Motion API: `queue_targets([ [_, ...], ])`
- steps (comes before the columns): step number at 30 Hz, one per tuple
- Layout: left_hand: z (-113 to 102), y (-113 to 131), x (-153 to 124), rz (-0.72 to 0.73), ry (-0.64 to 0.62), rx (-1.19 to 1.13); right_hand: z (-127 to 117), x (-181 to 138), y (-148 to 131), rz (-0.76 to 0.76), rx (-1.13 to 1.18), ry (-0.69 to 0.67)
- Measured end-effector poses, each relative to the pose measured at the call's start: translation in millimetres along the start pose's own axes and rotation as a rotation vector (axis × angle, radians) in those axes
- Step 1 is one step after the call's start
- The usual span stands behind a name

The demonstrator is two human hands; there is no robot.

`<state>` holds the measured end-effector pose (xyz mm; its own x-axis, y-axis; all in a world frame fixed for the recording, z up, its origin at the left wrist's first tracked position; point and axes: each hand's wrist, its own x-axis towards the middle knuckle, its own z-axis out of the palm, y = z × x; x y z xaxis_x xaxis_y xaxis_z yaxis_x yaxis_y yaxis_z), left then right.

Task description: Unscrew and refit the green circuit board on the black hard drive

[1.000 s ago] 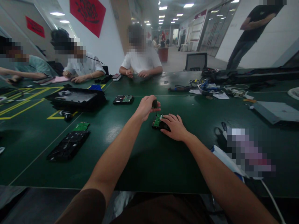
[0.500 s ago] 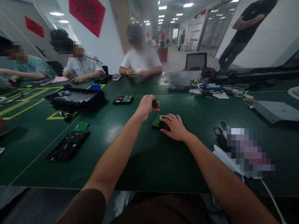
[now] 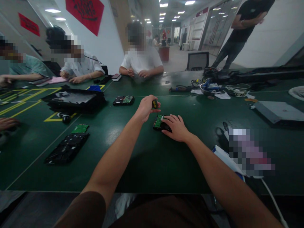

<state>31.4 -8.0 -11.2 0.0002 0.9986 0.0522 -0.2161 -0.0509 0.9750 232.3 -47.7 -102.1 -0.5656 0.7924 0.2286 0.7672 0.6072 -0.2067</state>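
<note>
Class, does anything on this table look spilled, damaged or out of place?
Tangled wires at the back right look untidy, heaped partly over white paper. No spill shows. The circuit-board device shows no plain damage, though the right hand covers part.

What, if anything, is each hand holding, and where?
Left hand holds a yellow-marked tool, apparently by its handle. Right hand lies over the drive; grip unclear.

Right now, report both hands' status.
Left hand: holding dark, yellow-marked object. Right hand: on rectangular black device with green circuit board, hiding part of it.
</note>
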Motion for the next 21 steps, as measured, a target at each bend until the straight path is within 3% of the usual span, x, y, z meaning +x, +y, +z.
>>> queue_targets([
  [4, 1.4, -1.5, -0.2, 0.007, -0.003, -0.027, 0.4, -0.2, 0.1, -0.002, 0.001, 0.004],
  [10, 1.2, 1.5, -2.0, 0.076, 0.038, 0.107, -0.3, -0.2, -0.5, 0.003, 0.006, 0.002],
  [15, 3.3, 3.4, -4.4, 0.010, -0.044, 0.001, -0.5, -0.4, -1.5, 0.012, 0.001, -0.005],
  [21, 2.0, -0.4, -2.3, 0.016, -0.014, -0.032, 0.1, -0.8, -1.7, 0.011, -0.002, 0.002],
])
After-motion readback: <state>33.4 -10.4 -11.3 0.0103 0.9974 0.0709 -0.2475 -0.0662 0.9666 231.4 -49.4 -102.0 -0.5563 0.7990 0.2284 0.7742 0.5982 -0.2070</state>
